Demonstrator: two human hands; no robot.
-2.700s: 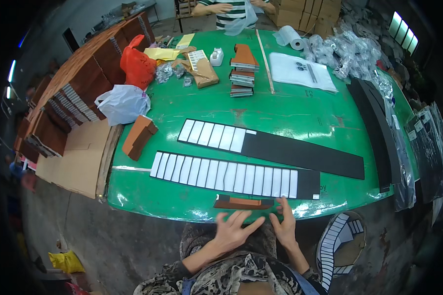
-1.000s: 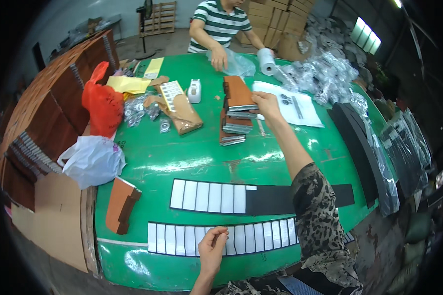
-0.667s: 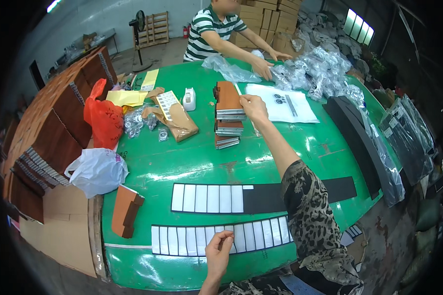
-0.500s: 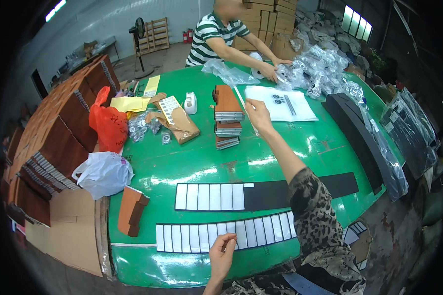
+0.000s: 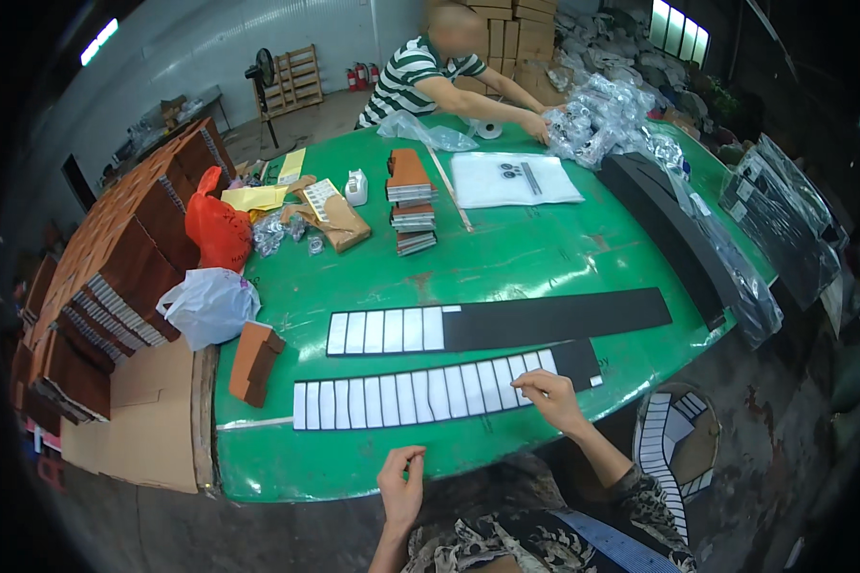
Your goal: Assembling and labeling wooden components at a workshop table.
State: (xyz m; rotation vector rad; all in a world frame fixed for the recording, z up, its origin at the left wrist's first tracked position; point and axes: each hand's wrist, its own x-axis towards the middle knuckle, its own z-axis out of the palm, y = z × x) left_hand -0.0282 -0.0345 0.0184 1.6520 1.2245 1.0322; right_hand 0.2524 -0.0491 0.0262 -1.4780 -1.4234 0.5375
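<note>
Two long black strips lie across the green table. The near strip (image 5: 575, 361) bears a row of white rectangles over most of its length, with bare black at its right end. White rectangles cover only the left part of the far strip (image 5: 559, 322). My right hand (image 5: 554, 399) is over the right end of the near strip's white row, fingertips pinched together. My left hand (image 5: 401, 485) is at the table's near edge, apart from the strip, its fingers curled with the thumb against them. Whatever either hand may hold is too small to make out.
A stack of brown pieces (image 5: 411, 172) and white sheets (image 5: 516, 181) stand farther back. Black strips (image 5: 655, 224) line the right side. Bags (image 5: 210, 306), a brown packet (image 5: 339, 222) and one brown piece (image 5: 256, 363) are left. Opposite, a person (image 5: 420, 81) reaches into clear plastic (image 5: 602, 119).
My right hand has come back from beside the white sheets to the near strip. My left hand has drawn off that strip toward me. The other person's hands have shifted toward the clear plastic.
</note>
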